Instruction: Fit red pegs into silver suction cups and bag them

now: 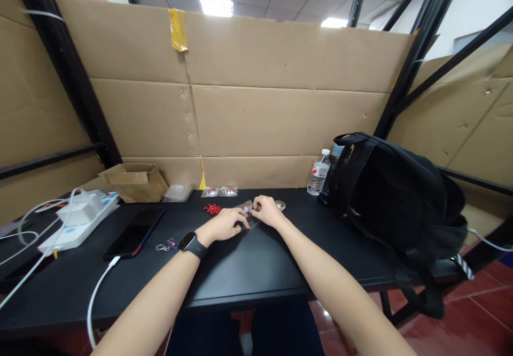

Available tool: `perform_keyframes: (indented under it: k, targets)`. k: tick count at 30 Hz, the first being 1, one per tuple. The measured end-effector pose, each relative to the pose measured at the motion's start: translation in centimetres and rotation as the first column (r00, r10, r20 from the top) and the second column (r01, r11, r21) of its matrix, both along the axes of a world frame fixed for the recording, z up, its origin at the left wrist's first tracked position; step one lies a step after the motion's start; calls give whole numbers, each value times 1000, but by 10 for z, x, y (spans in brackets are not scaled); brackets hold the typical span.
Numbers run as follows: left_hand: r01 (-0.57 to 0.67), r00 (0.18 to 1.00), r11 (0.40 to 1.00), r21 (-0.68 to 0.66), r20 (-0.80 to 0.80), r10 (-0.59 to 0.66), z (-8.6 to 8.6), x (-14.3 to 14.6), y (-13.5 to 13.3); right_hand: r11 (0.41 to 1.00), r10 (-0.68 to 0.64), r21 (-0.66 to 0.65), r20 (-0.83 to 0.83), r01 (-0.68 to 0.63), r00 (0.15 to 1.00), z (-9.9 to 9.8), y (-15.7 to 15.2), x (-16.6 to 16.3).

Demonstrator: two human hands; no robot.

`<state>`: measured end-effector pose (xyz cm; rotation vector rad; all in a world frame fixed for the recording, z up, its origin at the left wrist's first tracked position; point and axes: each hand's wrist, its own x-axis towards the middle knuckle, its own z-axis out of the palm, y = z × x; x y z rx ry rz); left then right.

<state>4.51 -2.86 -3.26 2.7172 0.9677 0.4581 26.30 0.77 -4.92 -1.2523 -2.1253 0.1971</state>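
Near the middle of the black table, my right hand [267, 211] pinches the edge of a small clear plastic bag [247, 205] with something silvery and red inside, too small to name. My left hand [227, 223], a dark watch [193, 245] on its wrist, rests low beside the bag with fingers apart, its fingertips at the bag's near left side. Left of the bag lies a little heap of red pieces [212, 209]. Behind it are flat clear packets [219, 191] with round silvery items. A tape roll [281, 205] lies just beyond my right hand, partly hidden by it.
On the left are a power strip [80, 225] with white cables, a phone-like device [134, 233], a cardboard box [138, 182] and a keyring [162, 247]. A water bottle [319, 173] and black backpack [396, 195] stand right. Cardboard panels [256, 115] close off the back.
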Motion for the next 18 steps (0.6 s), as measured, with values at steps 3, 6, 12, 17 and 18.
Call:
perform_keyframes:
  k: [3,6,12,17,18]
  targets:
    - [-32,994,998,49,109,26,-1,-5,6,991,102,-68,-154,-114,983,7,-4,10]
    - [-69,979,995,74,198,53,-6,-8,13,989,111,-78,-180,-126,977,12,-6,21]
    - [-153,960,986,68,247,132,-16,-5,19,967,244,-47,-135,-252,960,1,2,22]
    - [-222,951,968,120,246,187,-15,-3,19,969,234,-40,-163,-244,958,-2,2,14]
    - [-231,947,966,116,256,196,-14,-4,19,971,227,-40,-170,-237,959,-2,2,14]
